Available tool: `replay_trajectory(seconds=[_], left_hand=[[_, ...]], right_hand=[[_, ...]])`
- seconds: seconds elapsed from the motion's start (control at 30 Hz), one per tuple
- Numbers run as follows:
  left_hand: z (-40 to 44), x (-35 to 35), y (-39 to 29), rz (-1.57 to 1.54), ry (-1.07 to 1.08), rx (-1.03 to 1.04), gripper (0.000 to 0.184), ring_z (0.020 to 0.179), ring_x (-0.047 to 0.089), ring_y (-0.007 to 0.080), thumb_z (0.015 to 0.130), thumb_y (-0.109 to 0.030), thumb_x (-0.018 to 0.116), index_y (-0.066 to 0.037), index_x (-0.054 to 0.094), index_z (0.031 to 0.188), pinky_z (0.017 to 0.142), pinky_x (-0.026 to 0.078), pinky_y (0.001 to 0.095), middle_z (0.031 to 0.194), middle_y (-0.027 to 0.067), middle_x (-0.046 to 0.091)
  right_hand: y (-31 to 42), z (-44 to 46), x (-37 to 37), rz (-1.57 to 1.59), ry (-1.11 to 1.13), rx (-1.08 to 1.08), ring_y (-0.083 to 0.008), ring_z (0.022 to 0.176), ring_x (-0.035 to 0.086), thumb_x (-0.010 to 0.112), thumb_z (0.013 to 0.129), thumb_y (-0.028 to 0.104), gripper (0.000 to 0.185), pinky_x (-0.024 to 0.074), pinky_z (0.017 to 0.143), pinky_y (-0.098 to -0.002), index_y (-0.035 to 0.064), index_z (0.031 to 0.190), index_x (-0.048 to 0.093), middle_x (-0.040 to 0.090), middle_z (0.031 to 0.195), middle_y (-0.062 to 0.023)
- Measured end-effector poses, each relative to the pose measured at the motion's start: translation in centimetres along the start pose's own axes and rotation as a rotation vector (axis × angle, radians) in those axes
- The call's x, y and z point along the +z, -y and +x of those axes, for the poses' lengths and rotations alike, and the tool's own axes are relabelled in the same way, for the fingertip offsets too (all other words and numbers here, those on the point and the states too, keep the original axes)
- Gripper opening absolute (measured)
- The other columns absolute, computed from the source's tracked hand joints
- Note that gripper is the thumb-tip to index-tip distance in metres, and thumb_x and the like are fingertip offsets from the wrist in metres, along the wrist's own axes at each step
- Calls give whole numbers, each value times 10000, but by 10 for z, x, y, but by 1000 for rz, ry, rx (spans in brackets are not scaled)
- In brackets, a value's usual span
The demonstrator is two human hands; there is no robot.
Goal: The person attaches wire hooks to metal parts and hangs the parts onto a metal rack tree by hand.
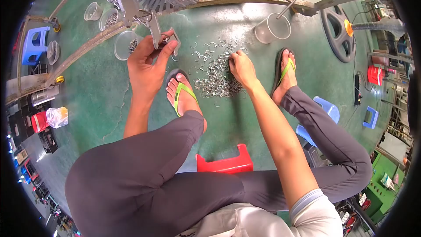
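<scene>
My left hand point(150, 61) is raised at the lower end of a hanging metal rack point(154, 28). Its thumb and fingers close on a small flat metal bracket point(176, 39). Whether the bracket is joined to the rack, I cannot tell. On the green floor between my feet lies a loose pile of small curved metal hooks point(215, 78). At the right edge of that pile is my right hand point(242, 68), its fingers curled and pressed together. Whatever it may pinch is hidden by the fingers.
A clear plastic tub point(263, 30) with a rod leaning in it stands beyond my right foot. Tubs of metal bits, one of them a plastic tub point(119, 48), stand at left. A rusty frame bar point(87, 50) crosses there. A red stool point(226, 165) is below me.
</scene>
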State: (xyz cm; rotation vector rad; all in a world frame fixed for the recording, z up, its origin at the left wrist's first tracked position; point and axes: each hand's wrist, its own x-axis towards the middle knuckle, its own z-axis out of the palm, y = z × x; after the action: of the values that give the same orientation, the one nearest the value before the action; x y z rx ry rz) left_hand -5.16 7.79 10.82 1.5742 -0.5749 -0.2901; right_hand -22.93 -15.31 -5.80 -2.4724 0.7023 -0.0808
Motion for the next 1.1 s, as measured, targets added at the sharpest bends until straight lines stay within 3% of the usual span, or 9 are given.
replay_trajectory(seconds=[0.13, 0.23, 0.47, 0.7, 0.73, 0.83, 0.93, 1.1], left_hand=[[-4, 1, -1, 8, -31, -9, 266, 909, 678, 114, 935, 12, 753, 63, 672, 1184, 803, 591, 297, 1213, 164, 730], [-6, 2, 1, 12, -33, -1, 288, 904, 672, 112, 935, 9, 756, 65, 667, 1203, 800, 586, 295, 1213, 161, 729], [-5, -1, -3, 24, -38, -38, 353, 898, 661, 110, 941, 6, 749, 60, 650, 1275, 798, 578, 292, 1220, 152, 726], [-9, -8, -7, -109, -14, -85, 354, 913, 664, 113, 943, -22, 759, 65, 660, 1271, 802, 582, 298, 1215, 140, 725], [-8, -7, -8, -119, -23, -98, 349, 910, 665, 114, 942, -25, 761, 65, 664, 1265, 800, 584, 301, 1212, 138, 726], [-7, -6, -10, -142, -36, -127, 345, 906, 668, 115, 937, -29, 768, 69, 672, 1253, 789, 594, 308, 1190, 127, 729], [-6, -4, -13, -162, -39, -152, 348, 896, 673, 120, 933, -35, 774, 80, 674, 1246, 775, 604, 313, 1156, 120, 732], [-7, 0, -17, -190, -62, -184, 294, 856, 702, 125, 933, -27, 770, 94, 691, 1189, 759, 593, 283, 1005, 101, 741]], right_hand=[[-8, 5, -8, -54, 218, 154, -470, 915, 696, 649, 854, 92, 163, 565, 838, -527, -33, 911, 736, 706, 928, -286], [-2, 9, -7, 99, 80, 136, -478, 888, 706, 675, 819, 117, 183, 573, 815, -535, -54, 861, 726, 704, 907, -308], [3, 22, 1, -60, 188, 88, -468, 873, 712, 691, 790, 156, 210, 580, 785, -535, -53, 780, 708, 695, 847, -303], [37, 8, -61, -272, 135, 271, -451, 915, 732, 611, 793, 36, 159, 591, 820, -510, -17, 865, 743, 733, 963, -283], [51, 8, -76, -283, 166, 305, -433, 908, 742, 626, 825, 62, 197, 596, 815, -487, -29, 937, 760, 736, 953, -282], [90, 2, -97, 213, -55, 227, -341, 853, 770, 670, 868, 112, 242, 604, 782, -412, -51, 1023, 760, 754, 904, -251], [129, -2, -89, 839, -44, 159, -130, 770, 735, 712, 929, 99, 205, 581, 727, -282, -60, 1053, 752, 772, 839, -116], [178, -10, -66, 945, -132, 98, -135, 718, 740, 724, 933, 79, 182, 578, 678, -276, -59, 1047, 757, 771, 829, -115]])
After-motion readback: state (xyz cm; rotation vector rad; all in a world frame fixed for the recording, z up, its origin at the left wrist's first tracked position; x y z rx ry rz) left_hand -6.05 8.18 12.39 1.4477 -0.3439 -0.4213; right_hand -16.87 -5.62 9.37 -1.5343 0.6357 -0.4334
